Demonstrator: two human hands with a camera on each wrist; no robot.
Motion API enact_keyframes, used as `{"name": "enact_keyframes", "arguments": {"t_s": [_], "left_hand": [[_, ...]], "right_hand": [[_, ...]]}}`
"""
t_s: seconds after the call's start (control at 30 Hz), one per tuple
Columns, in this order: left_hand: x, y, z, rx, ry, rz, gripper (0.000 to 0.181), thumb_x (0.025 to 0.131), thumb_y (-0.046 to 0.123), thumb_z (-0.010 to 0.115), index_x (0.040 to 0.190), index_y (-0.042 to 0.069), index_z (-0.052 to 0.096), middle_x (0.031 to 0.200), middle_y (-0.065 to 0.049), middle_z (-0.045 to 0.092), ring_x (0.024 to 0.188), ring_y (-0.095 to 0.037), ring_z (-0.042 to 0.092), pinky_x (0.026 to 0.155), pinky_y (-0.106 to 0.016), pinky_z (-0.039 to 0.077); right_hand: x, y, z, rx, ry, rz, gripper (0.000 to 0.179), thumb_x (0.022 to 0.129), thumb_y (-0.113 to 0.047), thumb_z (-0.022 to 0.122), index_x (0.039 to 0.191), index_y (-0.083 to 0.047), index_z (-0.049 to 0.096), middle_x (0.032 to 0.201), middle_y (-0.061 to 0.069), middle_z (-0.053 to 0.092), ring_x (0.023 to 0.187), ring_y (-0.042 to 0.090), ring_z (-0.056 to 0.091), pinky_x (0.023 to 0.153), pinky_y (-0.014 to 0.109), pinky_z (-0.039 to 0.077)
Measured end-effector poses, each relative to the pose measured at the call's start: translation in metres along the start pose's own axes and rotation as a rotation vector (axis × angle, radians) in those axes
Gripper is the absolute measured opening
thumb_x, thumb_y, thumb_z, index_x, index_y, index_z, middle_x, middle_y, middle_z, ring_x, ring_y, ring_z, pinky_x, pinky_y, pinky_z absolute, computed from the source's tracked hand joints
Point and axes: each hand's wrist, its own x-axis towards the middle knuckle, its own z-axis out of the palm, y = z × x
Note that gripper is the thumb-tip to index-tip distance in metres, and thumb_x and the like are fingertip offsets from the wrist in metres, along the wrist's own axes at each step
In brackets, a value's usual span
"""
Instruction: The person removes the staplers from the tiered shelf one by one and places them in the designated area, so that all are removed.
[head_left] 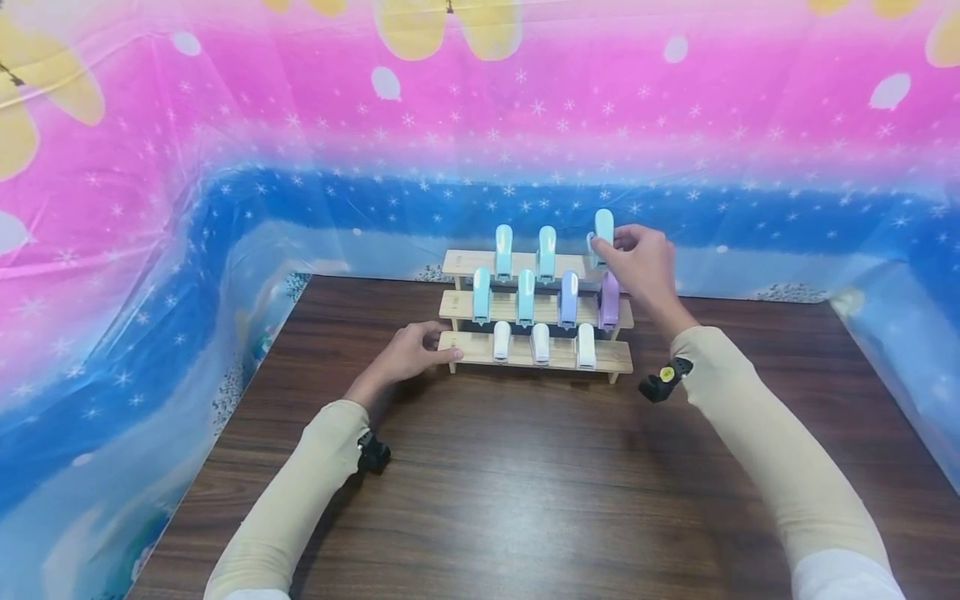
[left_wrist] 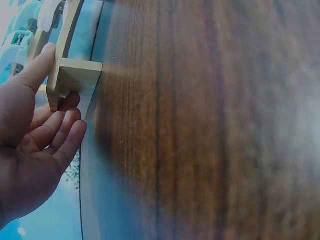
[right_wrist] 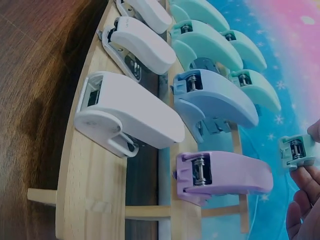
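In the head view you cannot see the lower part of the mint-green plastic stapler (head_left: pixel 603 225) behind your right grip (head_left: pixel 643 262), nor tell whether it touches the three-tiered pale wooden rack (head_left: pixel 476 343). The small marks (head_left: pixel 458 261) on its left end are too tiny for you to read. The right wrist view's edge cuts off that grip and stapler. In the left wrist view, your left grip (left_wrist: pixel 27 170) is cut off, its fingers partly hidden; the dark brown wood-grained desk (left_wrist: pixel 240 120) is blurred.
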Motion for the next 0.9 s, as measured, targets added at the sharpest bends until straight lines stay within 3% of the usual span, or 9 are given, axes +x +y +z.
{"name": "enact_keyframes", "arguments": {"t_s": [0.4, 0.57, 0.73, 0.9], "left_hand": [[0.000, -0.001, 0.000, -0.026, 0.003, 0.009, 0.066, 0.091, 0.041, 0.078, 0.139, 0.000, 0.058, 0.123, -0.017, 0.069, 0.108, -0.029, 0.066, 0.090, -0.045, 0.054], [0.000, 0.000, 0.001, -0.014, 0.011, 0.004, 0.065, 0.091, 0.041, 0.078, 0.138, 0.000, 0.058, 0.122, -0.017, 0.069, 0.109, -0.029, 0.065, 0.091, -0.045, 0.054], [0.001, -0.001, 0.001, -0.012, 0.015, 0.004, 0.065, 0.090, 0.040, 0.079, 0.137, 0.000, 0.059, 0.121, -0.017, 0.069, 0.109, -0.030, 0.065, 0.091, -0.045, 0.054], [0.002, -0.002, 0.002, -0.028, 0.015, 0.009, 0.065, 0.090, 0.039, 0.079, 0.137, -0.001, 0.059, 0.121, -0.017, 0.069, 0.108, -0.029, 0.066, 0.090, -0.044, 0.054]], "right_hand": [[-0.010, 0.010, -0.023, -0.016, 0.047, -0.024, 0.060, 0.088, -0.058, 0.073, 0.119, -0.007, 0.072, 0.104, 0.010, 0.072, 0.088, 0.019, 0.064, 0.072, 0.029, 0.052], [-0.015, 0.021, -0.032, -0.015, 0.077, -0.039, 0.056, 0.090, -0.053, 0.073, 0.117, -0.004, 0.072, 0.103, 0.012, 0.071, 0.089, 0.019, 0.063, 0.071, 0.027, 0.050], [-0.021, 0.031, -0.040, -0.019, 0.088, -0.012, 0.051, 0.091, -0.047, 0.074, 0.118, -0.004, 0.072, 0.103, 0.011, 0.070, 0.087, 0.020, 0.062, 0.065, 0.025, 0.050], [-0.026, 0.042, -0.048, -0.032, 0.090, 0.014, 0.053, 0.091, -0.049, 0.074, 0.121, -0.005, 0.072, 0.106, 0.011, 0.070, 0.090, 0.019, 0.061, 0.069, 0.027, 0.050]]}}
